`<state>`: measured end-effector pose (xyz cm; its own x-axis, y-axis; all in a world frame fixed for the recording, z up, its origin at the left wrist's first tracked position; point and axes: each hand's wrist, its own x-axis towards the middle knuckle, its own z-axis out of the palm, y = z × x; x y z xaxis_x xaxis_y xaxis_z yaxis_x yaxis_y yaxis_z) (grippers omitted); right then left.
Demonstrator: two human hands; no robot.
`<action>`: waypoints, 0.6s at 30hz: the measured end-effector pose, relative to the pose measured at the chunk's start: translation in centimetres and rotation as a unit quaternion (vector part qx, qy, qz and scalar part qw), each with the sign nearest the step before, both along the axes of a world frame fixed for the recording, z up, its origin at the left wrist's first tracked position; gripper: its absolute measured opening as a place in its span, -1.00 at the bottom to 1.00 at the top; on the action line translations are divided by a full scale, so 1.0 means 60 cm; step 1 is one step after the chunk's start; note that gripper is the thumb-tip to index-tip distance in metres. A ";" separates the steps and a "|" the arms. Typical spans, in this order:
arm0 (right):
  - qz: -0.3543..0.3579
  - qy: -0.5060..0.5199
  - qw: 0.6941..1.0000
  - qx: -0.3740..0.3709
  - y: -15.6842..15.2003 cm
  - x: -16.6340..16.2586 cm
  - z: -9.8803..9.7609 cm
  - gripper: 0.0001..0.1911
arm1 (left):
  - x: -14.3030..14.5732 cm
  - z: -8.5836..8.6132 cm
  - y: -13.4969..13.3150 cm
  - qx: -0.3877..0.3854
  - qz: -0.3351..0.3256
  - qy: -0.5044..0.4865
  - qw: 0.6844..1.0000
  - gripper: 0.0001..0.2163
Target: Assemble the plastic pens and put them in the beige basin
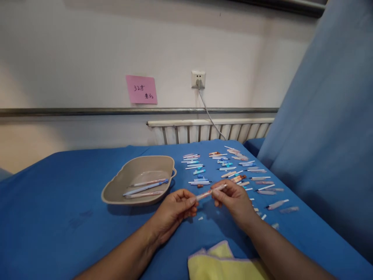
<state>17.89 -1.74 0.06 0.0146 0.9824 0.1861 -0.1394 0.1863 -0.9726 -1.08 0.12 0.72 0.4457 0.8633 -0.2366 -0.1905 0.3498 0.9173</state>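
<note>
Between my two hands is a slim pen (206,194) with a pale, pinkish patterned barrel, tilted up to the right. My left hand (180,204) pinches its left end between thumb and fingers. At its right end, my right hand (231,198) closes on it with thumb and forefinger. A small white piece (200,218) lies on the blue cloth just below the pen. To the left stands a beige basin (116,194) with several pens (147,188) lying in it, one of them blue. Rows of pen parts (199,182) are spread beyond and beside my right hand.
A yellow cloth (225,266) with a purple edge lies at the front, under my right forearm. The table has a blue cover (58,217). Behind it are a white radiator (186,132) and a plugged-in socket (198,80). A blue curtain (326,128) hangs at the right.
</note>
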 end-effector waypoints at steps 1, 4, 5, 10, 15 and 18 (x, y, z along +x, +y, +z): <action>0.006 0.013 1.000 0.000 0.000 0.000 0.003 -0.73 | 0.001 -0.002 -0.001 0.005 -0.012 0.009 1.000 -0.79; 0.020 0.024 1.000 0.004 -0.002 0.000 0.010 -0.72 | 0.003 -0.006 -0.003 0.038 -0.038 0.053 0.997 -0.77; 0.020 0.021 1.000 0.004 -0.003 0.000 0.011 -0.71 | 0.005 -0.006 -0.004 0.052 -0.045 0.069 0.995 -0.76; -0.007 0.023 1.000 -0.015 -0.005 -0.012 0.006 -0.68 | 0.011 0.003 -0.009 0.101 -0.076 0.114 0.985 -0.69; 0.050 -0.015 0.998 -0.026 -0.009 -0.028 -0.017 -0.73 | 0.008 0.013 -0.005 0.141 -0.097 0.127 0.977 -0.72; 0.060 -0.172 0.983 0.001 -0.012 -0.027 -0.032 -0.82 | 0.004 0.016 0.004 0.142 -0.053 0.113 0.982 -0.79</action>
<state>16.29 -2.47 -1.87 -0.1650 0.9729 0.1622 0.1767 0.1909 -0.9656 -0.85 0.33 1.65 0.5010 0.8599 -0.0973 0.0536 0.0813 0.9952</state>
